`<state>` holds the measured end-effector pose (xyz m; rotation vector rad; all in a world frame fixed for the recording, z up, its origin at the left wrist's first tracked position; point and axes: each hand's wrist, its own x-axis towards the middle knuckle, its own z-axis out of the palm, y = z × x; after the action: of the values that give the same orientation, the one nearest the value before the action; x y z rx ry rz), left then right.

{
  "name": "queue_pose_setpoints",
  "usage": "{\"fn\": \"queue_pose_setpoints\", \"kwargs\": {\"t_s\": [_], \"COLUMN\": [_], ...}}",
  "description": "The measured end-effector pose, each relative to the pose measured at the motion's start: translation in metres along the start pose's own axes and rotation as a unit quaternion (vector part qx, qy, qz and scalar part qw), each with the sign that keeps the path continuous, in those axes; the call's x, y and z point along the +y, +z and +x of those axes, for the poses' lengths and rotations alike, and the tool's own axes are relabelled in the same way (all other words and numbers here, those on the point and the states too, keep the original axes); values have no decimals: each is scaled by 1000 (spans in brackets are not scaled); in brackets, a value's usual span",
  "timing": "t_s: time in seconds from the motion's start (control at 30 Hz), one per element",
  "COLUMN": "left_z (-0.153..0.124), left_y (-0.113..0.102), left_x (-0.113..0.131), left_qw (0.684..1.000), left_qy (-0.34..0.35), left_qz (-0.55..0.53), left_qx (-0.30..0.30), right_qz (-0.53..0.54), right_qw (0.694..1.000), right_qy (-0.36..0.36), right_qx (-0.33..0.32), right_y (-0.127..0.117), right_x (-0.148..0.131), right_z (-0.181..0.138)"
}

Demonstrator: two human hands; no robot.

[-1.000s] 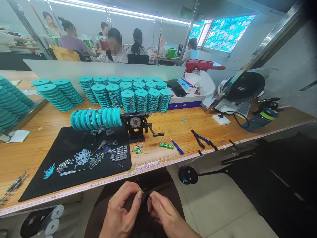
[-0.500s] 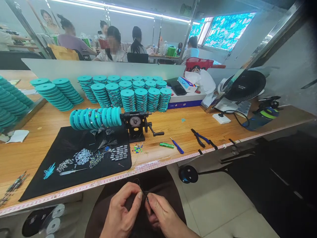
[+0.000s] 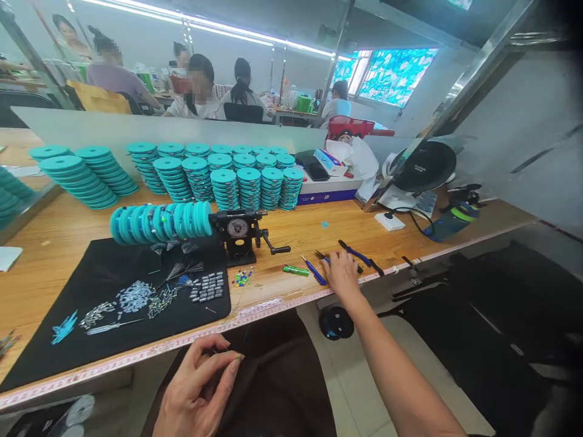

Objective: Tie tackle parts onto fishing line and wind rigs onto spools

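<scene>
The left hand (image 3: pixel 195 388) is pinching a fine line (image 3: pixel 226 352) at lower left, too thin to trace. The right hand (image 3: pixel 341 273) is hovering open over blue-handled pliers (image 3: pixel 354 254) on the surface (image 3: pixel 68 224). Stacked teal spools (image 3: pixel 223 188) are filling the upper centre, with more loaded on a hand winder (image 3: pixel 237 233).

Whatever the left hand (image 3: pixel 195 388) pinches is too fine to make out, the right hand (image 3: pixel 341 274) covers part of the small pliers (image 3: pixel 321 257) beneath it, and the picture's left edge cuts off the teal spools (image 3: pixel 9 188).
</scene>
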<state>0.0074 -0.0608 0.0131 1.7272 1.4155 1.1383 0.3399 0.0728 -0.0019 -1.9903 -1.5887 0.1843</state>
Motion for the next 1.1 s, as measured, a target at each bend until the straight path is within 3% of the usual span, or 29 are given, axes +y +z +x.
{"fn": "queue_pose_setpoints", "kwargs": {"t_s": [0.13, 0.2, 0.27, 0.33, 0.4, 0.53, 0.7, 0.87, 0.93, 1.03, 1.1], "left_z": [3, 4, 6, 6, 6, 4, 1, -2, -3, -6, -9], "left_y": [-6, -9, -9, -8, -5, 3, 5, 8, 9, 0, -16], "left_x": [3, 4, 5, 7, 9, 14, 13, 10, 8, -3, -17], "left_qw": [999, 999, 999, 997, 991, 954, 933, 948, 935, 891, 890], "left_qy": [-12, -18, -25, -45, -91, -190, -217, -214, -245, -302, -289], "left_qz": [-13, -10, -5, -21, -66, -202, -255, -213, -238, -316, -311], "left_qx": [-28, -40, -43, -51, -66, -112, -134, -94, -93, -123, -165], "right_qz": [28, 73, 136, 324, 470, 624, 692, 715, 724, 737, 726], "right_qw": [999, 993, 974, 906, 822, 691, 593, 587, 583, 579, 606], "right_qy": [-40, -75, -106, -34, 48, 163, 239, 260, 266, 263, 247], "right_qx": [-5, -55, -146, -272, -317, -327, -336, -277, -257, -229, -212], "right_y": [-4, -5, -2, 4, 12, 25, 32, 34, 31, 25, 20], "right_x": [-30, -54, -77, -95, -108, -120, -128, -132, -131, -127, -124], "right_z": [-18, -50, -86, -119, -142, -161, -168, -169, -166, -158, -153]}}
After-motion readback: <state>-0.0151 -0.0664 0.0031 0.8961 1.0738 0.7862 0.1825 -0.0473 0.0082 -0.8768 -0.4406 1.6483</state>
